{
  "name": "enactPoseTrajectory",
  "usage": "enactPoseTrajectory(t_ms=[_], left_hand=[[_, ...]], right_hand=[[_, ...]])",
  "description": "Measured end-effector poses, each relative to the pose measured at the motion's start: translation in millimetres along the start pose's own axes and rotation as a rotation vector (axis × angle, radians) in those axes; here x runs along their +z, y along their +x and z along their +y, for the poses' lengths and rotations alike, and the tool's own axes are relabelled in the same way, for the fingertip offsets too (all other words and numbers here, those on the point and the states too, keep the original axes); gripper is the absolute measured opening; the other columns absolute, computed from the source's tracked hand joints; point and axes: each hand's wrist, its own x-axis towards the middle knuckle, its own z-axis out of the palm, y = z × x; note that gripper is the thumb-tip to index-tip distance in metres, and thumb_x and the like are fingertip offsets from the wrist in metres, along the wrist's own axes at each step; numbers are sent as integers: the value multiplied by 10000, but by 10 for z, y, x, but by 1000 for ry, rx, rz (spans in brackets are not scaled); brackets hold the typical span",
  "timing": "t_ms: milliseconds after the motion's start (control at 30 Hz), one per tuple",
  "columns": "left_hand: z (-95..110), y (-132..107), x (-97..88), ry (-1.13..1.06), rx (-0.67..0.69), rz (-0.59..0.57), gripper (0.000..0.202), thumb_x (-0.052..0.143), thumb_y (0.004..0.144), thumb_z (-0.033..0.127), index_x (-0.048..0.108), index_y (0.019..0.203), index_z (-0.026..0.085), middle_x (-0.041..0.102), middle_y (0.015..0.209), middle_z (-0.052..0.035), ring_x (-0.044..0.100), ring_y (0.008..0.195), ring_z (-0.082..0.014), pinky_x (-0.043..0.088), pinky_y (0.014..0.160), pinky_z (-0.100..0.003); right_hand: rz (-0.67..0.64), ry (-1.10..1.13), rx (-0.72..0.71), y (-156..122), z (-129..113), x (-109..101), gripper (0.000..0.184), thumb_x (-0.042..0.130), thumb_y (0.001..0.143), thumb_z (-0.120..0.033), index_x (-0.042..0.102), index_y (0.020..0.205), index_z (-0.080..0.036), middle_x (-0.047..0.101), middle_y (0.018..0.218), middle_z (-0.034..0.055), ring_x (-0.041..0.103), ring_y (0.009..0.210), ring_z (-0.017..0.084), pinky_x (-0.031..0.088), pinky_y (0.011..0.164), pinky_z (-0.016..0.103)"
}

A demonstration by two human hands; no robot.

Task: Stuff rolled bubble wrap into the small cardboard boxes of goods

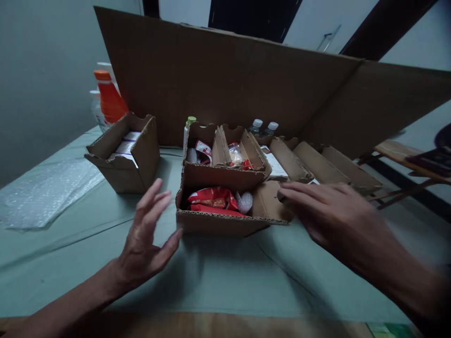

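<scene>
A green cloth (225, 277) lies beneath the front carton (214, 226); a cardboard panel (232, 80) stands behind it. At the front carton's right end is the right hand (329, 209), its grip indeterminable; just beside its left corner, the left hand (143, 241), spread wide and unloaded. Inside the front carton: red packaging (214, 197), bubble-wrapped item (244, 203).

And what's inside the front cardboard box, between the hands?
Red packaging and a lump of bubble wrap. They and the box's front wall hide the bottom, so I can't see underneath.
</scene>
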Motion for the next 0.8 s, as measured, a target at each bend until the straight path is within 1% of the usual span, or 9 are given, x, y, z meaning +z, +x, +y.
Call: enactPoseTrajectory(t_ms=[67,167,267,333,400,500,667,733,800], left_hand=[[-119,-121,30,-92,-175,-26,804,671,897,234,240,1570,313,246,1649,-131,476,1387,-316,441,1124,-528],[-291,-252,200,-261,-382,-131,886,686,881,376,166,1594,289,202,1665,-138,393,1448,-334,370,1170,-542],[-354,-244,486,-400,-526,-201,952,726,804,494,241,1570,205,340,1596,-182,386,1441,-370,322,1188,-556],[-322,-180,675,-478,-602,-183,957,739,762,539,313,1533,164,483,1485,-186,451,1387,-370,347,1173,-532],[-249,-133,795,-545,-646,-121,930,737,750,544,357,1503,152,559,1401,-166,497,1342,-353,377,1153,-495],[-89,-223,737,-583,-698,-69,828,741,752,503,433,1439,156,610,1336,-141,557,1271,-328,421,1110,-460],[248,-526,110,-542,-855,18,770,764,743,530,505,1365,158,642,1306,-132,595,1218,-324,455,1067,-444],[379,-417,-83,-530,-867,70,760,757,753,543,508,1362,162,653,1291,-126,603,1211,-324,467,1056,-443],[508,-183,-107,-536,-814,89,767,778,736,514,509,1364,164,662,1278,-122,606,1208,-327,473,1056,-447]], right_hand=[[153,81,265,-387,-89,-61,245,499,981,-330,677,1120,-235,754,1070,79,695,929,257,518,768,401],[118,377,617,-753,-293,238,407,591,912,-509,650,1210,-238,741,1111,94,708,870,248,548,619,341],[30,745,793,-716,-460,776,655,656,799,-617,591,1303,-203,701,1241,130,704,968,280,588,739,387],[22,954,862,-548,-534,1060,646,679,733,-657,647,1174,-186,722,1191,142,702,977,307,582,813,433],[37,1113,902,-397,-612,1192,622,696,689,-674,671,1064,-178,747,1116,151,700,979,331,569,856,459],[82,1204,928,-351,-802,1109,634,708,662,-659,669,1059,-165,748,1107,163,683,1030,351,549,896,471],[-2,1088,878,-379,-1191,601,473,690,730,-596,699,960,-183,754,986,117,678,920,304,547,821,432],[-1,1098,829,-283,-1203,405,449,678,746,-589,698,937,-184,750,946,106,674,875,287,550,775,409],[33,1090,825,-213,-1099,246,454,675,739,-601,694,911,-181,747,917,107,673,845,288,547,745,408]])
